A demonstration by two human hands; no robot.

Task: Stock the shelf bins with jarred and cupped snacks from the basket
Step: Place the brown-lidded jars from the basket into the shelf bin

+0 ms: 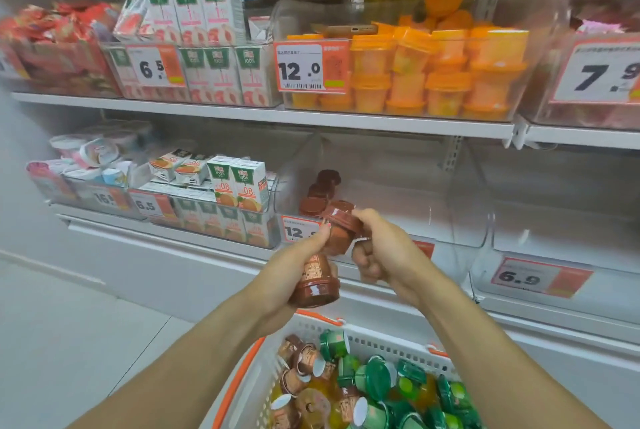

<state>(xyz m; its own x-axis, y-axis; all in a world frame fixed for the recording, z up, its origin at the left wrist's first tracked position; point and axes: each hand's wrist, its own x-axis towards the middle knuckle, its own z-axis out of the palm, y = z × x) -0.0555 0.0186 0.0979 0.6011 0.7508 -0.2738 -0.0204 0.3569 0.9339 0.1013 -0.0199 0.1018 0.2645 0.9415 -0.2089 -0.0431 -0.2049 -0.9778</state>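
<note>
While the basket (349,330) at the bottom of the head view is heaped with brown, green and yellow cups, the stocking looks to be at an early stage. A few brown jars (320,195) lie at the left end of the clear lower bin (460,217), which sits on the lower shelf behind a price tag reading 12; the rest of that bin shows bare. The bin beside it on the right, tagged 6.9 (535,278), holds nothing that can be seen. On the shelf above, the orange cup bin (408,75) is packed nearly full, so I judge that one done and the brown, green and yellow stock in the basket left to place.

Both hands are raised in front of the lower bin, just above the basket. The left hand (294,273) has its fingers curled round a brown jar (317,285) held lid downward, tilted. The right hand (377,248) grips a second brown jar (341,228) between thumb and curled fingers, its lid turned toward the bin. The two jars touch or nearly touch; which, I cannot tell. Neither jar is inside the bin yet.
</note>
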